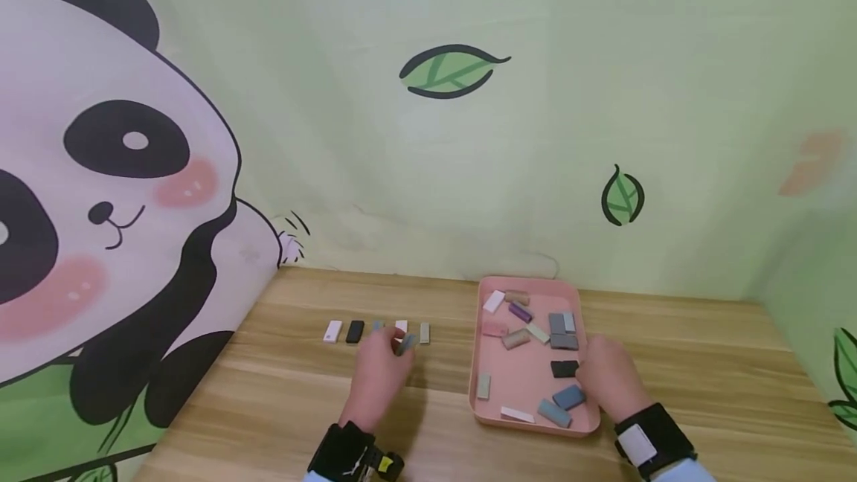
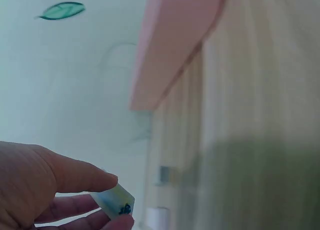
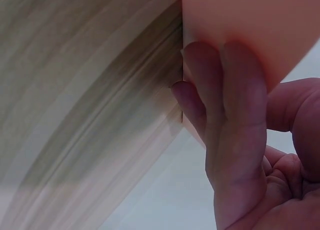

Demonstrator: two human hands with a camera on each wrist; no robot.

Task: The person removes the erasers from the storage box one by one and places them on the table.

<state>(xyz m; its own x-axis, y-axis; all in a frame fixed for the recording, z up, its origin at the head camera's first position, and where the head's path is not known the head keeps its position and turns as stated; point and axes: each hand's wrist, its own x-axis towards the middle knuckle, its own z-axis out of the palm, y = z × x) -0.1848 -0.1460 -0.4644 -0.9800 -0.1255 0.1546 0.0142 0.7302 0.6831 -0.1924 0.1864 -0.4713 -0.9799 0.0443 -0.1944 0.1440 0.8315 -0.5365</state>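
the left hand (image 1: 378,381) pinches a small grey-blue block (image 1: 406,344) between thumb and fingertips, just in front of a row of blocks on the wooden table (image 1: 268,393). in the left wrist view the pinched block (image 2: 116,201) looks pale with a blue mark on its end. the row holds a white block (image 1: 332,331), a black block (image 1: 355,331), a greyish one partly hidden behind the fingers, another white one (image 1: 401,326) and a pale grey block (image 1: 425,332); the held block sits close to the last two. to the right lies a pink tray (image 1: 529,381) scattered with blocks in grey, black, purple, tan and white. the right hand (image 1: 612,381) grips the tray's right wall, fingers (image 3: 235,115) flat along its outside and thumb over the rim, beside a black block (image 1: 565,369). panda-and-leaf wallpaper (image 1: 100,169) backs the table.
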